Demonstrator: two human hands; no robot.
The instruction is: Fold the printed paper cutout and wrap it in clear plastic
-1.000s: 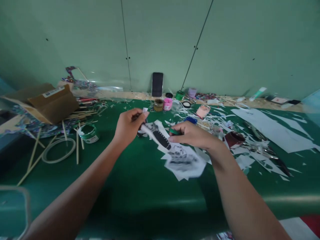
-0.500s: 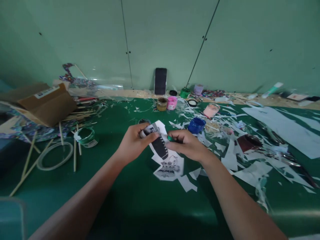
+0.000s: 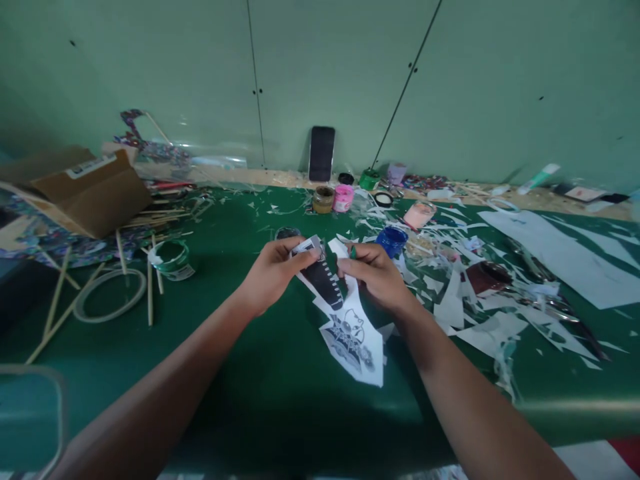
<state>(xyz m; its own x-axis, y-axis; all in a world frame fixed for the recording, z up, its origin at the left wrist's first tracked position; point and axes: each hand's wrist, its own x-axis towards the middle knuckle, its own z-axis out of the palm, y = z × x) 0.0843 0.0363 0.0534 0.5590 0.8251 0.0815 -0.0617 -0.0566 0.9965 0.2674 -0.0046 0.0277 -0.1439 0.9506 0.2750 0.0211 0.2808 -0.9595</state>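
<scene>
My left hand [image 3: 275, 270] is closed, thumb on top, around a paper cutout [image 3: 323, 280] printed with a dark shape with white stitch-like marks along one side. My right hand [image 3: 375, 273] pinches the upper strip of a white paper piece [image 3: 356, 333], whose lower part bears a grey line drawing and hangs toward me. A gap shows between the two papers at the top; lower down they meet, and I cannot tell whether they are still joined. A small green thing [image 3: 353, 253] shows at my right fingertips, too little of it visible to name.
Beyond my hands stand paint jars: blue [image 3: 392, 240], pink [image 3: 343, 198] and brown [image 3: 323, 199]. A green jar [image 3: 173, 260], a tape ring [image 3: 110, 295], sticks and a cardboard box [image 3: 93, 193] lie left. Paper scraps [image 3: 493, 331] cover the right side. A phone [image 3: 321, 153] leans on the wall.
The papers have parted at the top, with a gap now between my hands. The drawn lower piece has swung down and to the right. The view has shifted slightly.
</scene>
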